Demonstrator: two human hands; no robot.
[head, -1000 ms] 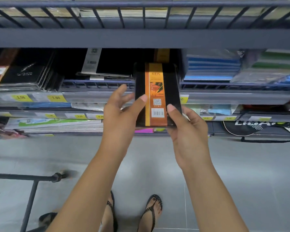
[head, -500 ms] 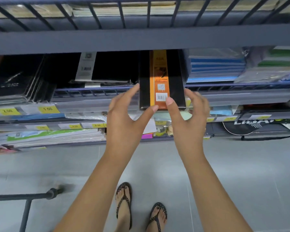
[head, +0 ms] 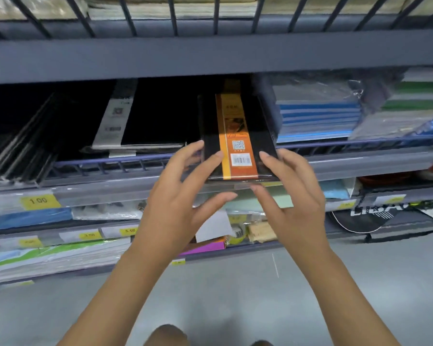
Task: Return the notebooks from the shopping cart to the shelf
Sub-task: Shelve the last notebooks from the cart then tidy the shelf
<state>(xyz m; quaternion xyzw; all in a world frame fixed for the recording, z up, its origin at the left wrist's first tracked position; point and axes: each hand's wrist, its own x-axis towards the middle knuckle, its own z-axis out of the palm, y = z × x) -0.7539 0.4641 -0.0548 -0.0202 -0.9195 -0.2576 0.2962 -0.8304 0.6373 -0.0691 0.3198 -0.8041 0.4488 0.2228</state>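
Black notebook (head: 238, 138) with an orange and yellow paper band running lengthwise down its cover, lying flat and partly pushed onto the middle shelf (head: 360, 163); its near end overhangs the shelf's front rail, and the band's QR code and barcode face up. The left hand (head: 183, 196) meets the notebook's near left corner: fingertips lie along the left edge and on the cover, and the thumb is spread below the near edge, apart from it. The right hand (head: 290, 193) mirrors this at the near right corner, one fingertip on the cover beside the barcode, the others curled at the right edge, the thumb beneath the near edge. Both grips are loose and well spread, steadying the notebook between them rather than clamping it. To the left on the same shelf lies a black notebook with a white band (head: 145, 121); further left, a slanted row of dark notebooks (head: 18, 151). To the right, wrapped stacks of blue-edged notebooks (head: 318, 113). Yellow price tags (head: 39, 201) line the rails of the lower shelves.
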